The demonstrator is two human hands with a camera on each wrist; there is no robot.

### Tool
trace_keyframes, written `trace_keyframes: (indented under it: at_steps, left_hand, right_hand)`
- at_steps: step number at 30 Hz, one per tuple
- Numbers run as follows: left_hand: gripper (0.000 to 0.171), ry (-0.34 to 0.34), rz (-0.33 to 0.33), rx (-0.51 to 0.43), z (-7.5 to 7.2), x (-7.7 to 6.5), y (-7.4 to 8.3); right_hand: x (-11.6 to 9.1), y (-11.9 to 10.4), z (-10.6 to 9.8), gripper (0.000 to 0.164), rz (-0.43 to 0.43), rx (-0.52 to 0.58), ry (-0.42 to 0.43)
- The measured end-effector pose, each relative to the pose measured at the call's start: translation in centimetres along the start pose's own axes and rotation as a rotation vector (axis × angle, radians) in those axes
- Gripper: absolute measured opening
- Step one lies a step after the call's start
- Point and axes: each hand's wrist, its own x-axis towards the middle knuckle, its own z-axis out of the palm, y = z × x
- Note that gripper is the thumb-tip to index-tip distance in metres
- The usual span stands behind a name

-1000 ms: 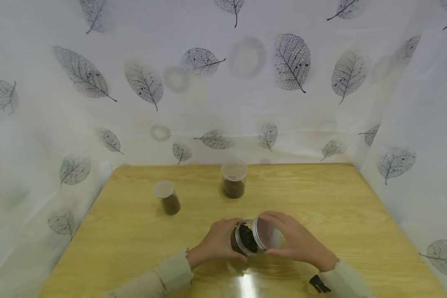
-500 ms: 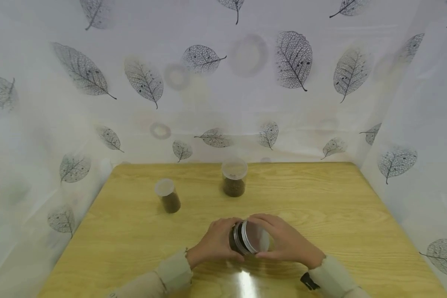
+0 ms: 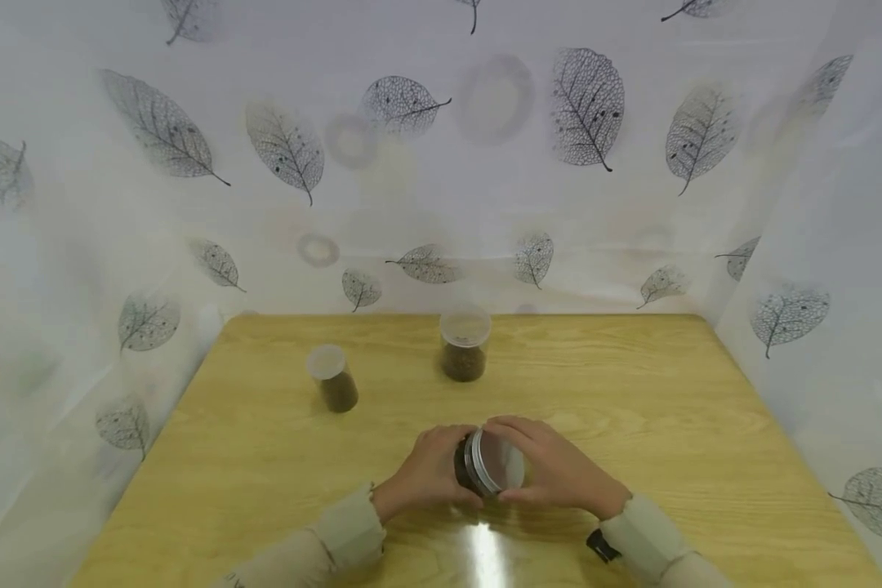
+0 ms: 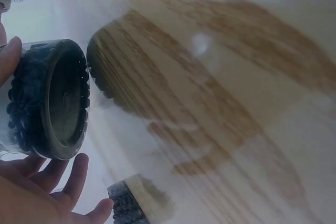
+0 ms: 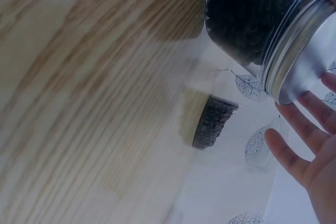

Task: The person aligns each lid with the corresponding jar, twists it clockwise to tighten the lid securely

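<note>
A clear jar (image 5: 247, 19) of dark bean-like pieces is held tilted over the table, its mouth turned to the right. My left hand (image 3: 428, 474) grips the jar body, thumb on one side and fingers on the other; the jar's round base (image 4: 65, 100) faces the left wrist camera. Over the mouth sits a silver screw lid (image 3: 501, 461), which my right hand (image 3: 559, 472) holds by its edge. In the right wrist view the lid's ribbed rim (image 5: 302, 45) lies against the jar's neck, with fingertips at its lower edge.
A narrow jar (image 3: 338, 392) with a pale lid and brown contents stands at the left of the wooden table (image 3: 632, 392). A wider jar (image 3: 465, 361), partly filled, stands near the back edge. Leaf-printed sheeting (image 3: 426, 188) hangs behind and at both sides.
My right hand has brought the lid leftward onto the jar's mouth, covering the dark contents that showed a second ago. My left hand has kept its grip on the jar.
</note>
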Motion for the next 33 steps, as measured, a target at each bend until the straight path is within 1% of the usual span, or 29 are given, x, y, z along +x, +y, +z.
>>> trace_keyframes:
  at_steps: [6, 9, 17, 21, 26, 33]
  left_hand:
    - [0.094, -0.012, 0.001, -0.011, -0.24, 0.15, -0.02]
    - [0.094, -0.018, 0.000, -0.016, -0.29, 0.23, -0.02]
    - [0.092, -0.028, 0.021, -0.010, -0.41, 0.51, 0.02]
    - [0.091, -0.043, 0.022, -0.002, -0.54, 0.63, 0.12]
    - [0.090, -0.060, 0.043, 0.021, -0.84, 0.72, 0.22]
    - [0.088, -0.090, 0.048, 0.063, -1.01, 0.95, 0.50]
  right_hand:
    - [0.31, -0.15, -0.18, 0.085, -0.001, 0.010, -0.007]
    - [0.45, -0.16, -0.21, 0.086, -0.003, -0.003, -0.010]
    - [0.44, 0.17, -0.10, 0.087, -0.009, 0.006, -0.040]
    - [0.49, 0.34, -0.05, 0.089, -0.036, 0.026, -0.042]
    - [0.74, 0.45, -0.09, 0.089, -0.090, 0.055, -0.055]
    - [0.91, 0.83, 0.04, 0.092, -0.168, 0.033, -0.058]
